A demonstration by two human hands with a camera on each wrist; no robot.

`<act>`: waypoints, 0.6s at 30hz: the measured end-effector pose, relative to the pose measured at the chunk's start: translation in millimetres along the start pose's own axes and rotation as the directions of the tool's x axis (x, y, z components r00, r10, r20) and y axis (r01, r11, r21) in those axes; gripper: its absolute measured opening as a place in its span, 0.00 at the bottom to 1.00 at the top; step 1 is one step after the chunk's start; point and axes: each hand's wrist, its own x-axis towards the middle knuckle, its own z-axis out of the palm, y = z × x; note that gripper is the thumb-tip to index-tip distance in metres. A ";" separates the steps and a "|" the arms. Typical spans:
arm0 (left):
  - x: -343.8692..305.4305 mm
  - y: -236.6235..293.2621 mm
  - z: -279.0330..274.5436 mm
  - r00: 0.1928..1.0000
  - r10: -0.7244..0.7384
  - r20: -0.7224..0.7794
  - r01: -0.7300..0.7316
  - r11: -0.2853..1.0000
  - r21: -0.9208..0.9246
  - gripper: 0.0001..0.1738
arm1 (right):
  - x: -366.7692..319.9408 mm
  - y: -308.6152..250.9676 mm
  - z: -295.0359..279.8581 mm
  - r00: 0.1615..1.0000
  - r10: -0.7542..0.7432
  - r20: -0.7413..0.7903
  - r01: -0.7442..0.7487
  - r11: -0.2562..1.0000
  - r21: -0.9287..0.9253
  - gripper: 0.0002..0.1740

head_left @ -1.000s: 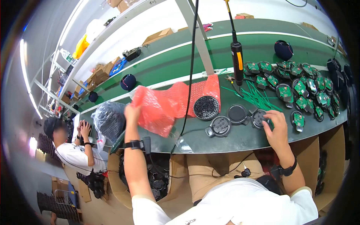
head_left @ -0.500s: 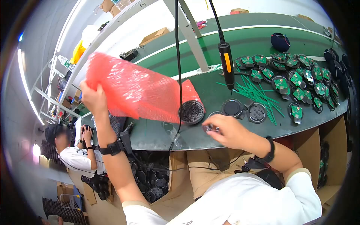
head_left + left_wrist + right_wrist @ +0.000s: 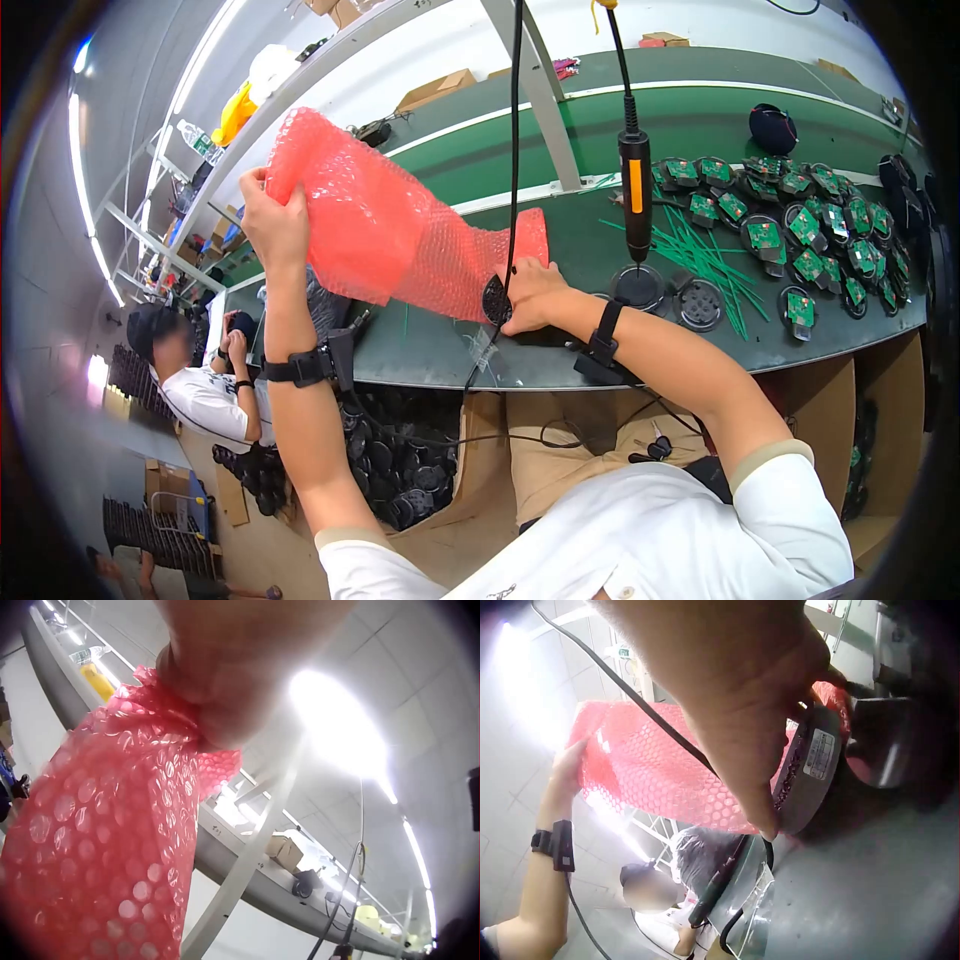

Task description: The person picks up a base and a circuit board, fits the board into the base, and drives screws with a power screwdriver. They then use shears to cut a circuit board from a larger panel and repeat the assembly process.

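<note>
My left hand [image 3: 275, 225] holds up one end of a sheet of red bubble wrap [image 3: 365, 215], raised above the bench at the left. In the left wrist view the bubble wrap [image 3: 97, 855] bunches under the fingers. The sheet slopes down to the right, its far end behind my right hand [image 3: 535, 297]. That hand grips a round black dish [image 3: 494, 300] by its rim, close over the bench. Seen from the right wrist, the dish [image 3: 810, 791] is tipped on its side, with a label on its wall and small dark pieces inside.
An electric screwdriver [image 3: 636, 180] hangs above round black parts [image 3: 698, 303]. Green strips [image 3: 705, 265] lie beside a pile of circuit boards [image 3: 805, 230] on black bases. A black cable [image 3: 514, 120] hangs before the bubble wrap. Another person [image 3: 200, 380] sits at the left.
My left hand has lifted the bubble wrap up and leftward off the bench. The right hand has moved left from the round black parts to the dish, now gripped and tipped.
</note>
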 end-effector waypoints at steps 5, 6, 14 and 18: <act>9.4 -85.4 1.1 0.995 -0.065 -0.071 0.076 0.982 0.173 0.27 | 2.9 9.9 -3.7 0.999 0.010 -0.044 -0.007 0.997 0.071 0.55; 7.9 -102.3 -2.9 0.991 -0.053 -0.120 0.080 0.968 0.238 0.28 | 1.8 14.2 -7.7 0.999 0.006 -0.042 -0.003 0.998 0.066 0.55; -108.2 -3.0 -96.8 0.998 0.062 0.017 -0.058 0.982 -0.178 0.01 | -36.1 54.7 -14.5 0.877 -0.125 -0.464 0.014 0.972 -0.236 0.32; -189.3 68.3 -107.8 0.975 0.189 0.121 -0.092 0.830 -0.550 0.06 | -139.9 -25.3 -82.7 0.858 0.022 -0.513 0.335 0.734 0.591 0.07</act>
